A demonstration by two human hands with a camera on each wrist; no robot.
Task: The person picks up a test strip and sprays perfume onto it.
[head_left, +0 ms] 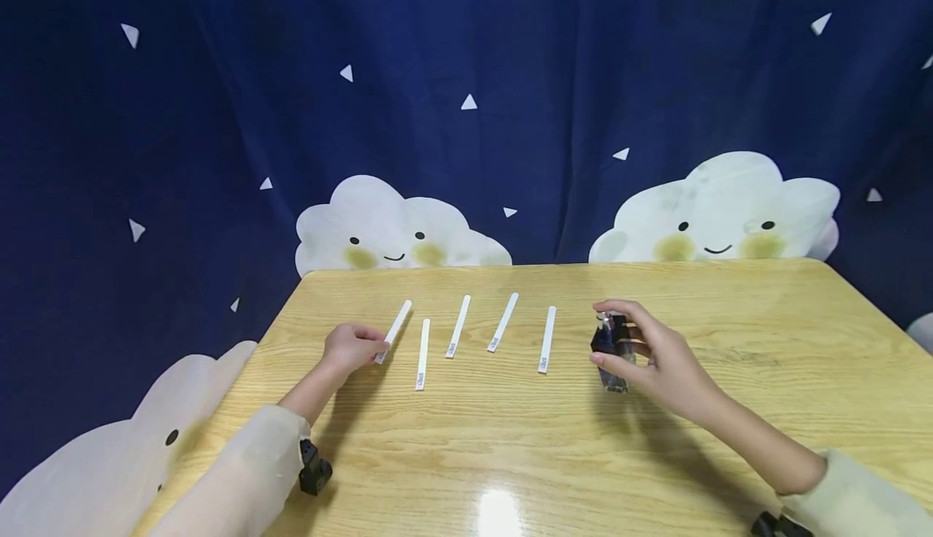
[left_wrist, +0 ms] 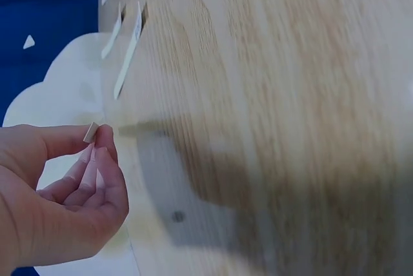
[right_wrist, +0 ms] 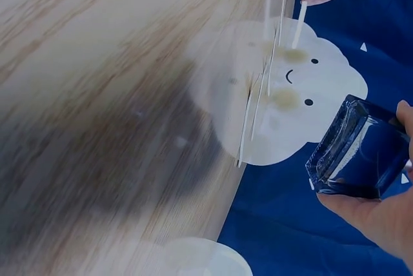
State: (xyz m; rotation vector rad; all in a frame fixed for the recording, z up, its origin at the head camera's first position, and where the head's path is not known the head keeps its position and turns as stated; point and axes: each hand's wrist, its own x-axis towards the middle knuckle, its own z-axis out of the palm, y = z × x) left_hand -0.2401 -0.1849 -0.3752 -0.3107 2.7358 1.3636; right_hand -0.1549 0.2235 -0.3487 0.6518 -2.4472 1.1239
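Observation:
My left hand pinches a white paper test strip by its near end, between thumb and forefinger. In the left wrist view only the short end of that strip shows; the strip is off the wood. Several like strips lie to its right, among them one strip closest to the left hand and one strip closest to the right. With thumb and fingers, my right hand grips a dark blue glass perfume bottle. Its thick clear glass edge shows in the right wrist view, on the bottle.
The light wooden table ends at the back against a dark blue curtain printed with clouds and white triangles. Small black devices, one of them a wrist camera, sit at both sleeve cuffs.

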